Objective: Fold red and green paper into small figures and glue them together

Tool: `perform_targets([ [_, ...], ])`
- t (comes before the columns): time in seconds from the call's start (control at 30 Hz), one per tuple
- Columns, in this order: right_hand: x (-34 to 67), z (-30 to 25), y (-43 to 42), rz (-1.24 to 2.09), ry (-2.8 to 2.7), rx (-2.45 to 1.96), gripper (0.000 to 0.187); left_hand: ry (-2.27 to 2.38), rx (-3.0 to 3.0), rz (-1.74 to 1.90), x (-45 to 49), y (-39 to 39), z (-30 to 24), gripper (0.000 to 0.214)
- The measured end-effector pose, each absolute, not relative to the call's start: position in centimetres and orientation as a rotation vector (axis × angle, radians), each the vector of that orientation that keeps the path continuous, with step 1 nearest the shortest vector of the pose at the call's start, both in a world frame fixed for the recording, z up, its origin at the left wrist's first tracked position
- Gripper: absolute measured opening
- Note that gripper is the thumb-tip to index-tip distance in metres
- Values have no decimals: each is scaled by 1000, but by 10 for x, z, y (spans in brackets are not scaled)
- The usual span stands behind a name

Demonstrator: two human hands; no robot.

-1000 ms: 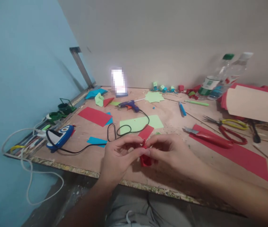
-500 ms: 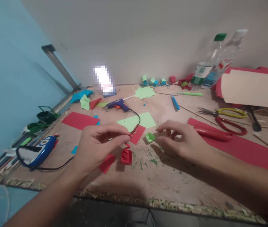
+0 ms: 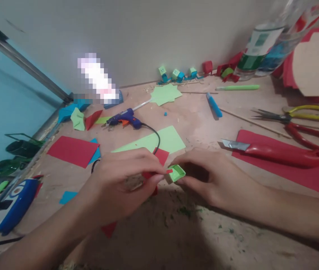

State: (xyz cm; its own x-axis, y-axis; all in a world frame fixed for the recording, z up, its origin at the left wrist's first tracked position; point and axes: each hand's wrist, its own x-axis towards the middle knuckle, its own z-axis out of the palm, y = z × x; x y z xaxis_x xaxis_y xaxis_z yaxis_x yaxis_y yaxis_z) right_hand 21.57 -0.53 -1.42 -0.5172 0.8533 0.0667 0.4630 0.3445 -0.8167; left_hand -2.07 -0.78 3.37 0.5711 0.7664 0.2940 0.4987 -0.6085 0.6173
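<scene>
My left hand [image 3: 120, 183] is closed in a pinch on a folded red paper strip [image 3: 153, 175], whose tip pokes out toward the right. My right hand [image 3: 207, 176] is closed on a small folded green paper piece [image 3: 177, 172], held just above the wooden table [image 3: 193, 225]. The red tip meets the green piece between the two hands. A red paper scrap [image 3: 109, 228] shows under my left forearm.
A blue glue gun [image 3: 125, 119] with a black cord lies behind my hands, beside light-green paper [image 3: 170, 139] and red sheets [image 3: 72, 150]. A red utility knife [image 3: 277, 153], scissors [image 3: 311, 123], a blue marker [image 3: 214, 105] and bottles [image 3: 263, 45] lie to the right. Small paper figures [image 3: 176, 74] line the wall.
My right hand has picked up the green piece from the table. My left hand has brought the red strip over to it. The camera has moved closer and lower.
</scene>
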Motion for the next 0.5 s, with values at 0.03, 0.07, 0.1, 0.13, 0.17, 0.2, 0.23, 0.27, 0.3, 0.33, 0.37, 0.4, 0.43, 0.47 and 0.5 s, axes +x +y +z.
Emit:
perform_targets([
  [0.03,215,-17,-6,1052,-2117,-1123,28,1017,2371,727,-21,-9,33,16],
  [0.07,215,-19,-6,1041,-2119,-1094,29,1035,2409,685,-20,-11,34,17],
  [0.1,214,-22,-6,1026,-2121,-1066,29,1062,2453,640,-20,-13,34,17],
  [0.13,213,-24,-6,1008,-2126,-1035,29,1089,2499,590,-20,-14,34,16],
  [0.17,213,-26,-7,990,-2136,-1005,29,1101,2543,554,-20,-16,34,16],
  [0.2,212,-28,-7,970,-2145,-981,29,1111,2579,517,-21,-18,33,16],
  [0.23,212,-29,-8,956,-2155,-964,28,1117,2609,487,-22,-20,32,16],
  [0.27,211,-30,-8,946,-2166,-951,28,1121,2632,466,-23,-22,30,16],
  [0.3,211,-30,-9,941,-2177,-940,27,1121,2653,456,-24,-23,29,17],
  [0.33,211,-30,-9,940,-2184,-934,26,1118,2674,450,-25,-25,28,17],
  [0.37,211,-30,-9,938,-2189,-929,25,1117,2695,443,-25,-26,27,18],
  [0.4,210,-30,-9,935,-2195,-923,24,1112,2714,437,-26,-26,27,19],
  [0.43,210,-30,-9,932,-2200,-921,23,1106,2731,430,-26,-26,27,20],
  [0.47,209,-30,-9,927,-2203,-922,23,1101,2746,420,-25,-26,27,21],
  [0.5,209,-30,-9,924,-2203,-919,23,1105,2758,414,-25,-25,28,22],
])
